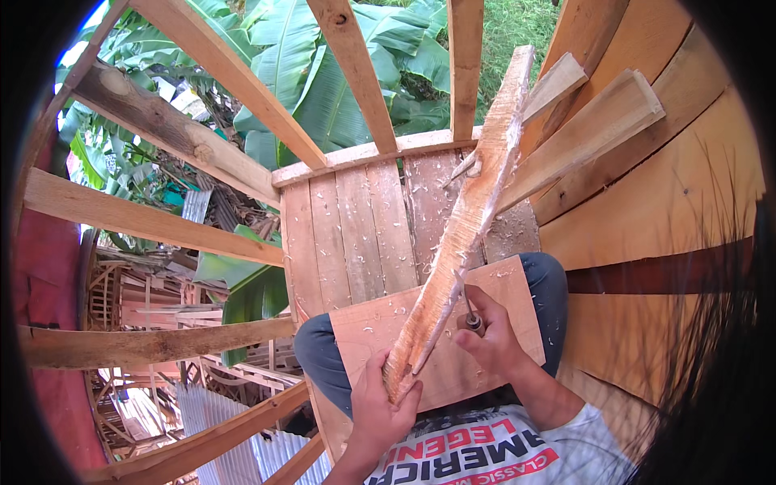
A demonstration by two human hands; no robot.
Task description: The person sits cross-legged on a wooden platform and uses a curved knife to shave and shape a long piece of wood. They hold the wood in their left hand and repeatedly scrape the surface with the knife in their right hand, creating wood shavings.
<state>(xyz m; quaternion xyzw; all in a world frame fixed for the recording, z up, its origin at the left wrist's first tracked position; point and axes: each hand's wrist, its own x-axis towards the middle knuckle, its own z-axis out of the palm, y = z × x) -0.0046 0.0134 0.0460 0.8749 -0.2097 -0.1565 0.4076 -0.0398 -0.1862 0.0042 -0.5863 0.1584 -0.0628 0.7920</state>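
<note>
A long rough strip of wood (469, 218), brown on its face with a pale, shaved edge, slants from my lap up to the far right. My left hand (383, 408) is closed round its near end. In my right hand (495, 335) is a carving tool (470, 322) with a rounded handle and a thin metal shaft. The tool's tip lies against the strip's right edge, but its exact shape is hard to make out. Beneath both hands a flat wooden board (505, 295) rests across my thighs, with small shavings on it.
Shavings lie scattered over the plank floor (356, 234). Timber pieces (590, 133) lean at the far right beside the wooden wall (655, 210). Wooden railing bars (356, 73) rise ahead and to the left, with banana leaves (279, 65) beyond. Corrugated sheets (214, 428) lie lower left.
</note>
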